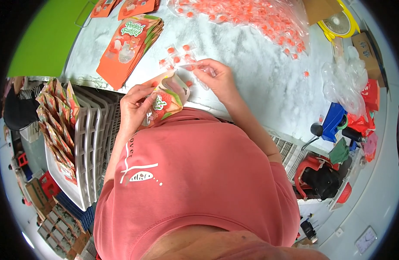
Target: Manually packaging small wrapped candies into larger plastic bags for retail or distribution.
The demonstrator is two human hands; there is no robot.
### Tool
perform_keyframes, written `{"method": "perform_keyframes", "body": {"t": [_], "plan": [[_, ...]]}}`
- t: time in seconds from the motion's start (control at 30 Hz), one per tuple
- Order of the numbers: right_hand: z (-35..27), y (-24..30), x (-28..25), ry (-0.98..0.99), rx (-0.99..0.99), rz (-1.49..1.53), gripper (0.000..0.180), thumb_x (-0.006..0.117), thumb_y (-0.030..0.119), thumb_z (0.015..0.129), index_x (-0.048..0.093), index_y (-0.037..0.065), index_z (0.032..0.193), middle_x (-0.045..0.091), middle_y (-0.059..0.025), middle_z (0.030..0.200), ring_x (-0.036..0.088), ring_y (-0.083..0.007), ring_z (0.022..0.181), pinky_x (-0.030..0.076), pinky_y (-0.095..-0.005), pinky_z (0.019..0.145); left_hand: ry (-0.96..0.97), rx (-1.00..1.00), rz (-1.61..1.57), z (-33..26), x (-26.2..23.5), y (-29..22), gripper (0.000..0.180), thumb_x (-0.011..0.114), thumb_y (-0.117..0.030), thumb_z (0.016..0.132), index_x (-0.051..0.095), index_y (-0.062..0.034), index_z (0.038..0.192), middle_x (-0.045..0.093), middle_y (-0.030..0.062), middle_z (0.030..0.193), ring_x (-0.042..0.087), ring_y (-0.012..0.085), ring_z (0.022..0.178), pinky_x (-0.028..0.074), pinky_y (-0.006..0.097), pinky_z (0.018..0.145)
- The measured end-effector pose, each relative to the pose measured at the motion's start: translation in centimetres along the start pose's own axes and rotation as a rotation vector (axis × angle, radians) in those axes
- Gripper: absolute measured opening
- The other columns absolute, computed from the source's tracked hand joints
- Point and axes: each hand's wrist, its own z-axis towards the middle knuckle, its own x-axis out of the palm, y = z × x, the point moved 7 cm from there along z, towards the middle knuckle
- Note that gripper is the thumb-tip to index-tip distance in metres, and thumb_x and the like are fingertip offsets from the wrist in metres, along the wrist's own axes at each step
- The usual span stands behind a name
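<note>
Nearest, at the left, a pale slotted crate (84,151) carries a row of filled pouches (56,125) standing on edge along its left side; I read these as finished units, count not readable.

Just beyond the crate, at the near table edge, left hand (132,108) holds an open stand-up pouch (167,97), orange with green and a fruit picture. Fingers curl round its lower left side, thumb on the front, mouth spread and facing up and to the right. Contents not visible, so fill level cannot be told.

Right hand (219,78) sits just right of the pouch mouth, fingers pinched narrow on one or more small clear-wrapped orange candies (199,69); exact number unclear. A few loose wrapped candies (178,54) lie on the white marble table (251,82) just beyond the hands.

Judgement: this pouch is mid-fill, not sealed.

Further out, left of centre, a fanned stack of flat empty pouches (128,47) lies on the table, with more pouches at the far edge, partly cut off. Far right of centre, a large heap of wrapped orange candies (251,17) spreads over clear plastic.

Judgement: a substantial share is left; both the empty-pouch stack and the candy heap look large against the finished row.
</note>
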Motion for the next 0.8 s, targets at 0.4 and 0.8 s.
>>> {"method": "perform_keyframes", "body": {"t": [0.4, 0.8], "plan": [[-0.9, 0.3, 2.4, 0.233, -0.030, -0.228, 0.015, 0.068, 0.005, 0.090, 0.068, 0.000, 0.104, 0.071, -0.0014, 0.095, 0.060, -0.0053, 0.086, 0.050, -0.0218, 0.073, -0.012, 0.019, -0.009, -0.2, 0.1, -0.5, 0.018, 0.071, 0.001, 0.087, 0.075, -0.0001, 0.105, 0.069, 0.0076, 0.099, 0.063, 0.0102, 0.083, 0.050, 0.024, 0.071], [-1.4, 0.3, 2.6, 0.246, 0.001, -0.162, 0.016, 0.069, 0.005, 0.090, 0.068, 0.000, 0.106, 0.072, -0.0029, 0.099, 0.062, -0.0059, 0.088, 0.051, -0.0217, 0.075, 0.000, 0.055, -0.012, -0.1, 0.6, 0.2, 0.019, 0.073, -0.003, 0.087, 0.075, -0.0012, 0.105, 0.069, 0.0076, 0.099, 0.062, 0.0108, 0.083, 0.050, 0.024, 0.069]]}}
